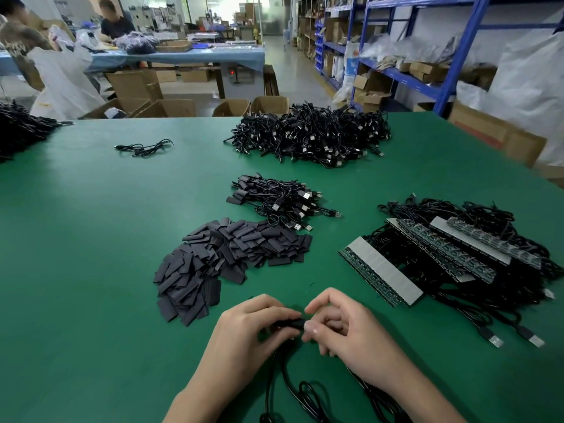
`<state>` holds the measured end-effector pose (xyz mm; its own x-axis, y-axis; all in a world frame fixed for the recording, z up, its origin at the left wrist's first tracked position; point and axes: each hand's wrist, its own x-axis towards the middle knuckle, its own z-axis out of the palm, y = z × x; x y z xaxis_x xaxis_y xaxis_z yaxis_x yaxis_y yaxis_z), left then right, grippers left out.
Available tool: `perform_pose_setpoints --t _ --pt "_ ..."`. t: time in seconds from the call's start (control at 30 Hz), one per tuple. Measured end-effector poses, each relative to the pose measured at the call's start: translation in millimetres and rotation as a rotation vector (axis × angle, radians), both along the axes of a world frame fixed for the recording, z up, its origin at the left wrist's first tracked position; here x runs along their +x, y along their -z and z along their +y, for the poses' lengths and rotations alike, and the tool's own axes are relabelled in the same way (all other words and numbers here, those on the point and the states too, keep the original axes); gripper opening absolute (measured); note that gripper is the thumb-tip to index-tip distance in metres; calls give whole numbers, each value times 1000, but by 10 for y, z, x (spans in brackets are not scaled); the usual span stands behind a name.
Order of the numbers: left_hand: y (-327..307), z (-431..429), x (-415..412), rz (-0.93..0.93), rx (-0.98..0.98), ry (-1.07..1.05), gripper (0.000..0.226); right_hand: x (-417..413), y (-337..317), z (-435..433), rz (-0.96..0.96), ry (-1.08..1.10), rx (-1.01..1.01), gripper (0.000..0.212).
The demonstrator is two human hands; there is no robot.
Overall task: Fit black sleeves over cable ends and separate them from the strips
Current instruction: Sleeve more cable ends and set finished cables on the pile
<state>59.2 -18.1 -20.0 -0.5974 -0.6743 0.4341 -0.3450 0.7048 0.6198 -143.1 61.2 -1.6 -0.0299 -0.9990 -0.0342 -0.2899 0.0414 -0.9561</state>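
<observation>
**Sleeve going onto a cable end, near centre of the table**

You are in the fitting step. Your left hand [253,328] curls its fingers and thumb round a black sleeve [288,324] and holds it level just above the green table [91,239]. Your right hand [345,328] meets it from the right, thumb and fingertips closed in a narrow pinch on the sleeve's right end. The cable end itself is hidden behind your fingers, so how far it sits inside cannot be told. The cable [287,377] trails from under your hands towards you in loose loops.

Next, judging by this, you need to push the sleeve fully home while the left hand keeps it straight, then lay the piece with the finished bundle [274,199] further off at centre. After that you need a fresh piece from the pile of loose sleeves [225,257], just left of your hands, and another cable snapped from the circuit-board strips [381,276] on your right. The large heap of cables [311,135] lies at the far side.
</observation>
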Motion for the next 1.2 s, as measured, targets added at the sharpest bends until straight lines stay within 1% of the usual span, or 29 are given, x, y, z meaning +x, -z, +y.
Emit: perform_pose_setpoints --t 0.1,0.23,0.33,0.53,0.73,0.87,1.03,1.1,1.2 --pt "-13 -19 19 21 14 -47 19 -79 -21 6 12 38 -22 17" --pt "-35 -28 37 35 20 -79 17 -95 -19 16 104 15 12 4" --pt "-43 -22 38 27 21 -73 19 -67 -9 16 152 27 35 7" --pt "-51 -3 17 31 21 -67 19 -40 0 14 147 81 -6 14" --pt "-58 48 -21 17 23 -28 21 -10 26 21 170 77 -13 10" --pt "-61 51 -32 14 21 -33 18 -4 29 21 155 83 -12 9" --pt "-88 66 -38 20 17 -39 23 -15 16 16 153 57 2 13" --pt "-78 62 -42 35 16 -68 24 -24 13 8 126 50 15 11" --pt "-65 49 -30 103 14 -192 34 -44 14 -4 70 55 12 9"
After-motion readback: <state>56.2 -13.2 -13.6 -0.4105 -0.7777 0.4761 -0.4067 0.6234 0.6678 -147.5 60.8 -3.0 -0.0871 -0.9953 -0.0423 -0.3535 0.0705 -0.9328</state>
